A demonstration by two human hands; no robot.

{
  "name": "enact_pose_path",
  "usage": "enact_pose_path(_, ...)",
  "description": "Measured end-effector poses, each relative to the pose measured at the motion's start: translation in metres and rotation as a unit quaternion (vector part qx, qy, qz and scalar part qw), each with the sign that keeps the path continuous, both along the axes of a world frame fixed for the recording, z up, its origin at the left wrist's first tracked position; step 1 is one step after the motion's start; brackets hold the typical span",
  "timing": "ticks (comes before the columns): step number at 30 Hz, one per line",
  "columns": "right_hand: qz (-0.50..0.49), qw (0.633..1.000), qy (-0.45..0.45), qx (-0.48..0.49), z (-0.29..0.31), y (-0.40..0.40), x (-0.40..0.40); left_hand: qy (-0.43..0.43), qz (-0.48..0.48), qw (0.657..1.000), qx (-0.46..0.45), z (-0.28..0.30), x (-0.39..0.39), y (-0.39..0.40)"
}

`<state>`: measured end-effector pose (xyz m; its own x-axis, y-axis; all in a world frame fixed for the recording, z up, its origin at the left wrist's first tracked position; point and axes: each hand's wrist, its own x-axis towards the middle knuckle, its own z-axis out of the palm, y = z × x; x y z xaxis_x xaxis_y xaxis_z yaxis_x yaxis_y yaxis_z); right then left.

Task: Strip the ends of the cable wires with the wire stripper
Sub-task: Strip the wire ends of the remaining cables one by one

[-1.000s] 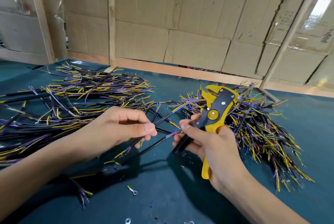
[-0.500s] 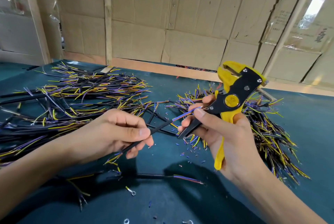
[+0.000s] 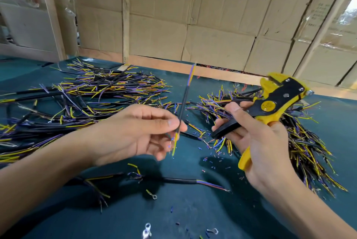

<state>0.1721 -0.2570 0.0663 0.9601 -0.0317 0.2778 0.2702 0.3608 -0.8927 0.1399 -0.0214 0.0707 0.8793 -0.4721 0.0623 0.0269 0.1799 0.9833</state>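
Observation:
My left hand (image 3: 139, 132) pinches a short black cable (image 3: 184, 99) between thumb and forefinger. The cable stands nearly upright, blurred, with yellow and purple wires fanning out at both its top and bottom ends. My right hand (image 3: 257, 142) grips the yellow and black wire stripper (image 3: 270, 105) by its handles, jaws pointing up and to the right, away from the cable. A gap of bare mat separates the stripper from the held cable.
A big heap of cables (image 3: 77, 99) lies at the left and a second heap (image 3: 289, 142) at the right on the green mat (image 3: 193, 209). One loose cable (image 3: 183, 180), ring terminals (image 3: 152, 195) and insulation scraps lie near me. Cardboard walls stand behind.
My left hand has swung the cable from lying slanted toward the stripper to standing nearly upright. My right hand has moved the stripper right, away from the cable's end.

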Motion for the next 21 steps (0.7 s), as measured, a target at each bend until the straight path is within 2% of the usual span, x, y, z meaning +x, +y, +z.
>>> enact_pose_path(6, 0.178, 0.983, 0.029, -0.042, -0.010, 0.018, -0.018, -0.016, 0.066, 0.997, -0.042, 0.000, 0.002, -0.005)
enact_pose_path(11, 0.215, 0.974, 0.025, -0.065, -0.015, 0.026, -0.029, -0.036, 0.074, 0.996, -0.037, -0.003, 0.003, -0.005)
enact_pose_path(13, 0.208, 0.975, 0.030, -0.075, -0.013, 0.025, -0.030, -0.058, 0.120, 0.991, -0.033, -0.002, 0.005, -0.006)
enact_pose_path(15, 0.176, 0.976, 0.035, -0.127, -0.007, 0.020, -0.027, -0.096, 0.202, 0.975, -0.010, -0.001, 0.008, -0.002)
enact_pose_path(16, 0.150, 0.969, 0.024, -0.196, -0.003, 0.014, -0.023, -0.132, 0.255, 0.957, 0.034, 0.000, 0.011, 0.003)
enact_pose_path(17, 0.128, 0.948, 0.004, -0.290, 0.003, 0.008, -0.019, -0.184, 0.313, 0.924, 0.118, 0.001, 0.013, 0.010)
enact_pose_path(19, 0.119, 0.880, -0.026, -0.458, 0.015, -0.004, -0.014, -0.296, 0.398, 0.793, 0.353, 0.001, 0.018, 0.027)
enact_pose_path(20, 0.130, 0.851, -0.032, -0.509, 0.020, -0.009, -0.014, -0.327, 0.394, 0.731, 0.450, 0.001, 0.018, 0.034)
enact_pose_path(21, 0.144, 0.825, -0.035, -0.545, 0.024, -0.012, -0.015, -0.341, 0.366, 0.690, 0.523, 0.000, 0.019, 0.039)
